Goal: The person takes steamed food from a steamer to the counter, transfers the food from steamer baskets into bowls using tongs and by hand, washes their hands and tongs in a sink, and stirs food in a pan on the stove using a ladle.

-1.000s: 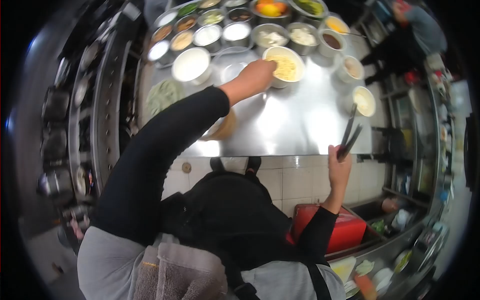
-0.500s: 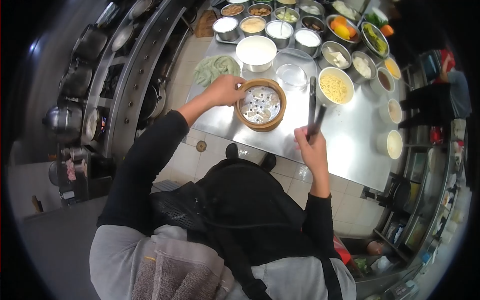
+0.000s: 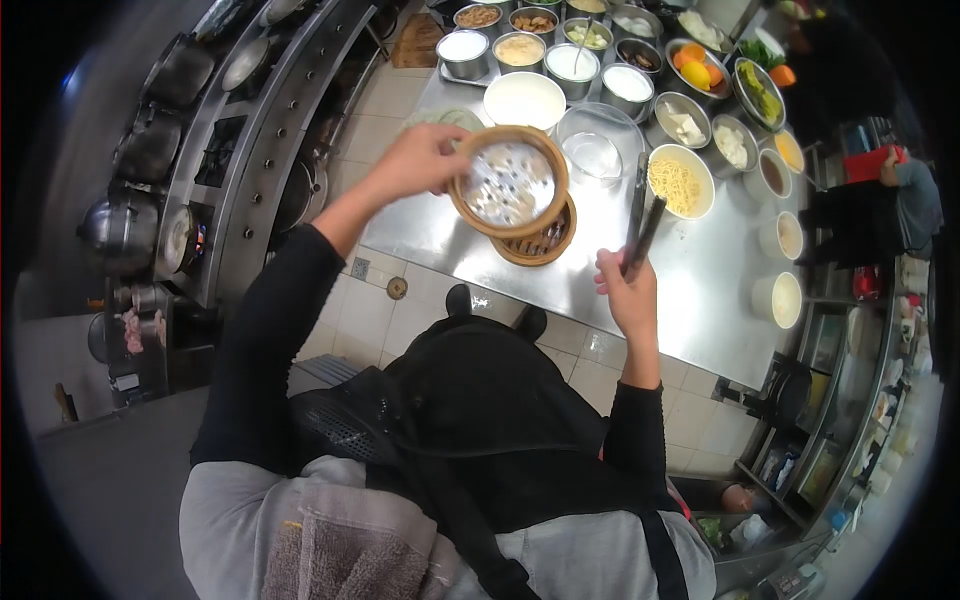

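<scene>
My left hand (image 3: 425, 160) grips the left rim of a round bamboo steamer basket (image 3: 560, 190). That basket is raised and shifted to the far left of a second bamboo steamer basket (image 3: 541, 250), which sits on the steel table. Inside the raised one lies a perforated pale liner (image 3: 510, 183) with some whitish pieces on it, blurred. Dark slats show in the uncovered part of the lower basket; the rest is hidden. My right hand (image 3: 630, 290) is closed around dark tongs (image 3: 646, 225), their two arms apart and pointing away from me over the table.
On the steel table (image 3: 690, 310) stand a noodle bowl (image 3: 680, 180), a clear plastic bowl (image 3: 595, 150), a white-filled bowl (image 3: 525, 100) and several ingredient pots. A green cloth (image 3: 455, 118) lies behind my left hand. Stoves (image 3: 225, 150) line the left; another person (image 3: 910, 190) stands far right.
My left hand has lifted the upper steamer basket and moved it up and left, uncovering part of the lower basket. My right hand still holds the tongs in nearly the same place.
</scene>
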A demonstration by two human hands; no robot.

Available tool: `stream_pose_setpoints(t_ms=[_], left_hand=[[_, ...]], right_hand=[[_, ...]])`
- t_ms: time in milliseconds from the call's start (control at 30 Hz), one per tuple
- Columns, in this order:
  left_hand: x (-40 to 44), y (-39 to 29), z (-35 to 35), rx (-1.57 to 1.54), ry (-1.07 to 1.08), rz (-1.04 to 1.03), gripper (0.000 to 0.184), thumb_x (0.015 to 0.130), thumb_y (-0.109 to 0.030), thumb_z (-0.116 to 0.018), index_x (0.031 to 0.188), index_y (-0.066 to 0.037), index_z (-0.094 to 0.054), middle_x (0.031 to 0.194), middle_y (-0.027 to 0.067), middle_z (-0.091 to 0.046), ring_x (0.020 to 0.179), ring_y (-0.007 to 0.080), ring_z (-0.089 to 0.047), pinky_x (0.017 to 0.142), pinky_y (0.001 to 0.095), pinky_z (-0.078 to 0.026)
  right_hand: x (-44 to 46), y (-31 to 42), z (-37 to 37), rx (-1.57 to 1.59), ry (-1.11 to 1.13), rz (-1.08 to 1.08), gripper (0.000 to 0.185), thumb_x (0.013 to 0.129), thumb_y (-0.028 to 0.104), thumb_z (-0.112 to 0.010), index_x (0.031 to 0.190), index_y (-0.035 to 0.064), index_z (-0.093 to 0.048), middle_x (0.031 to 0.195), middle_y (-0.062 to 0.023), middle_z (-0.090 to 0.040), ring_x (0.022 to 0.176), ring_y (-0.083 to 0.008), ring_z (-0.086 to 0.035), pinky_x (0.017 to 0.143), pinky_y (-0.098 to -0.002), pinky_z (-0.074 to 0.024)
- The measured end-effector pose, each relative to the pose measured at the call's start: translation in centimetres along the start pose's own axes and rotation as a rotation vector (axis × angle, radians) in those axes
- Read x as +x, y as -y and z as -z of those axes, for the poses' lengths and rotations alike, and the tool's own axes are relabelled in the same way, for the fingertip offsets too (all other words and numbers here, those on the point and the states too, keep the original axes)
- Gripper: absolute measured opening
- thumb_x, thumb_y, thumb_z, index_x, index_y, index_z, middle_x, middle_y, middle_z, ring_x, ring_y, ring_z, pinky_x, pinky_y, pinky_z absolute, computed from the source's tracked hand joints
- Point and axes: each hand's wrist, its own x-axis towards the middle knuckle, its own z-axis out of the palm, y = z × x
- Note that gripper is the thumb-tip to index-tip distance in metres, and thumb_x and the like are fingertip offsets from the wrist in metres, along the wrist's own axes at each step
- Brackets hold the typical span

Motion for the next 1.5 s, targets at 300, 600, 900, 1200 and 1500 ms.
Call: stream_pose_setpoints(t_ms=[300,600,900,1200,1500], left_hand=[[1.2,3.3,-5.3,-0.117,0.143,0.013,0.044,0.086,-0.027,-0.073,0.122,-0.002,-0.068,0.095,0.0123,-0.069,0.066,0.0148,-0.068,0.056,0.0263,-0.054],[-1.9,6.4,-4.2,-0.351,-0.021,0.041,0.046,0.096,-0.033,-0.063,0.127,0.001,-0.064,0.105,0.0072,-0.068,0.085,0.0129,-0.064,0.077,0.0255,-0.05],[-12.3,16.0,-2.5,-0.413,-0.177,0.085,0.034,0.097,-0.026,-0.063,0.124,-0.006,-0.066,0.104,0.0046,-0.07,0.085,0.012,-0.065,0.076,0.0287,-0.053],[-30.5,44.3,-10.5,-0.055,-0.485,0.523,0.033,0.086,-0.038,-0.06,0.097,-0.011,-0.075,0.099,0.0177,-0.071,0.096,0.0372,-0.066,0.084,0.0445,-0.053],[-44.9,62.4,-9.8,-0.041,-0.277,0.947,0.043,0.084,-0.039,-0.06,0.096,0.0,-0.074,0.103,0.025,-0.069,0.098,0.0431,-0.065,0.089,0.0481,-0.051]], right_hand=[[-1.7,-0.8,0.9,-0.022,0.002,-0.041,0.033,0.095,0.031,-0.068,0.095,0.0028,-0.052,0.074,-0.0036,-0.06,0.056,-0.0108,-0.058,0.049,-0.0244,-0.0488],[-2.3,0.8,3.2,0.591,0.575,-0.128,0.106,0.079,0.085,-0.037,0.125,-0.0078,-0.056,0.07,-0.0031,-0.057,0.045,-0.0085,-0.052,0.039,-0.0205,-0.043],[-3.9,6.0,-2.8,0.007,0.37,-0.024,0.073,0.101,0.061,-0.036,0.141,0.0013,-0.048,0.078,0.0004,-0.047,0.057,-0.0079,-0.045,0.049,-0.0229,-0.0361],[-3.8,6.3,-17.7,0.114,0.698,0.083,0.049,0.102,0.053,-0.044,0.103,0.0045,-0.055,0.06,0.0005,-0.044,0.039,-0.0076,-0.034,0.034,-0.0227,-0.0261],[-9.9,9.7,-44.8,-0.131,1.064,0.03,0.043,0.106,0.046,-0.041,0.099,0.006,-0.055,0.08,0.0001,-0.053,0.063,-0.0082,-0.047,0.058,-0.023,-0.0389]])
